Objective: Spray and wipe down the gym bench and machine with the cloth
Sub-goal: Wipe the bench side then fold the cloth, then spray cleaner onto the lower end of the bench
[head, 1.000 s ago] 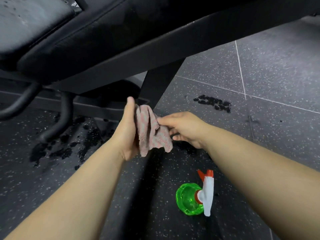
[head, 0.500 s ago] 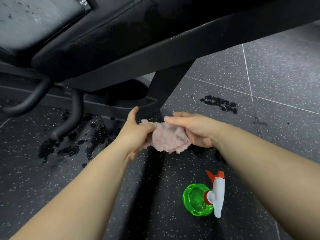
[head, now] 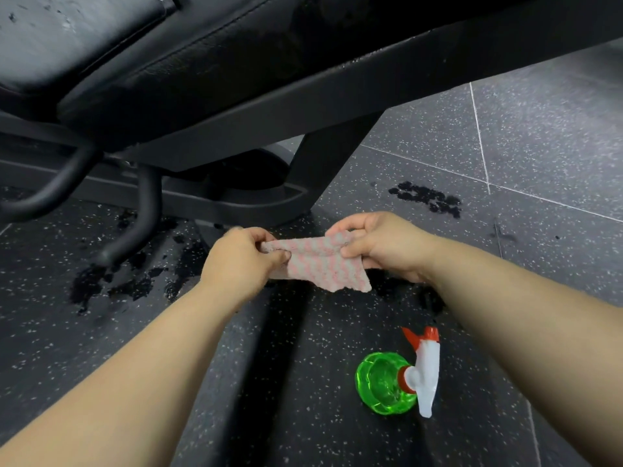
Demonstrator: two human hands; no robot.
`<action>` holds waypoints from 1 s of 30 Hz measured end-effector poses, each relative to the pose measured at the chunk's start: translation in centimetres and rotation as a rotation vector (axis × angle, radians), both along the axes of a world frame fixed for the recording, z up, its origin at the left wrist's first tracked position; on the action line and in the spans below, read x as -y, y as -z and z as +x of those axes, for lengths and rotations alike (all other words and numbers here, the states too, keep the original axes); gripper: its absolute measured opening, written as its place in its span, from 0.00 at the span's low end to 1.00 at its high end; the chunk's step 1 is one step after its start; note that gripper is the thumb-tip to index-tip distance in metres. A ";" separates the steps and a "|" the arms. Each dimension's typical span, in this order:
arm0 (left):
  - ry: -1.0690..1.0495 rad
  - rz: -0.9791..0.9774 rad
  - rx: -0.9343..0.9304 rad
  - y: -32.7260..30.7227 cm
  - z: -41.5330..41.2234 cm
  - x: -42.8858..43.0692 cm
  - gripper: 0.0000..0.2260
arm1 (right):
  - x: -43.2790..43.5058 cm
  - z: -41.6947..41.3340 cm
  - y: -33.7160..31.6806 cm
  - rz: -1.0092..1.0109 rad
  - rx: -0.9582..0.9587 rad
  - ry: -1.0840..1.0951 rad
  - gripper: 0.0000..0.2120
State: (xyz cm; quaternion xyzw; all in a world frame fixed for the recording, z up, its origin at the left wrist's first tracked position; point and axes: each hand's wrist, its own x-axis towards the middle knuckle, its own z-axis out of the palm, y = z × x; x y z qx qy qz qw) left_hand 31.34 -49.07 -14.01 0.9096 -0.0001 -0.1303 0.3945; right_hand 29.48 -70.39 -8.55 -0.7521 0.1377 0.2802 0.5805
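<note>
I hold the pink and white cloth (head: 320,264) stretched between my two hands, low above the dark floor (head: 539,129) and in front of the black bench (head: 202,62). The fingers (head: 261,236) of my left hand (head: 241,261) pinch its left edge, and my right hand (head: 381,246) pinches its upper right corner. The green spray bottle (head: 387,382) is on the floor, near my right forearm.

The cloth (head: 320,264) vanishes at both ends: its left corner inside the left hand (head: 236,264), its right under the thumb of the right hand (head: 387,247). Beyond both hands the bench (head: 219,62) is cut off by the top and left edges. Nearer than the right hand, the spray bottle (head: 384,382) hides its own lower body.
</note>
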 end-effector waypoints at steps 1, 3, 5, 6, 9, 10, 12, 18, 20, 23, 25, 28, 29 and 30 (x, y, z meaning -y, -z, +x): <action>0.024 0.131 0.047 0.0 -0.2 0.5 0.05 | 0.4 -0.2 -0.3 -0.063 0.024 -0.017 0.13; 0.098 0.275 0.114 -0.1 -0.8 2.0 0.06 | 2.0 -0.7 -0.7 -0.235 0.081 -0.037 0.10; 0.154 0.200 0.095 -0.1 -1.5 3.9 0.05 | 5.0 -2.1 -0.5 -0.590 0.124 -0.123 0.11; 0.153 0.116 0.043 0.2 -2.0 4.8 0.06 | 6.5 -3.3 -0.2 -0.765 0.097 -0.206 0.13; 0.150 -0.064 -0.100 1.6 -3.7 7.6 0.04 | 10.0 -8.6 2.0 -0.923 -0.173 -0.430 0.31; 0.153 -0.079 -0.122 2.2 -4.2 8.5 0.06 | 10.5 -10.5 3.0 -0.887 -0.250 -0.466 0.41; 0.165 -0.095 -0.138 3.1 -4.9 9.9 0.10 | 10.4 -13.9 4.7 -0.792 -0.261 -0.487 0.61; 0.112 -0.326 -0.293 3.8 -5.7 12.1 0.12 | 6.5 -16.6 7.3 -0.686 0.242 -0.123 0.62; 0.054 -0.456 -0.416 3.4 -5.4 12.0 0.14 | 5.1 -15.6 7.7 -0.649 0.339 -0.067 0.51; 0.041 -0.577 -0.512 2.6 -4.6 11.1 0.12 | 3.0 -14.5 7.7 -0.567 0.332 -0.026 0.34; 0.069 -0.576 -0.466 2.1 -4.1 9.9 0.09 | 1.9 -14.0 7.5 -0.542 0.316 0.010 0.28; 0.041 -0.520 -0.380 0.4 -3.7 8.9 0.18 | 1.8 -13.7 5.7 -0.547 0.297 0.069 0.26; 0.032 -0.524 -0.395 -0.7 -3.8 8.7 0.22 | 1.7 -13.8 4.3 -0.545 0.283 0.075 0.26; 0.022 -0.529 -0.401 -1.9 -3.9 8.5 0.25 | 1.5 -13.8 3.0 -0.547 0.276 0.081 0.26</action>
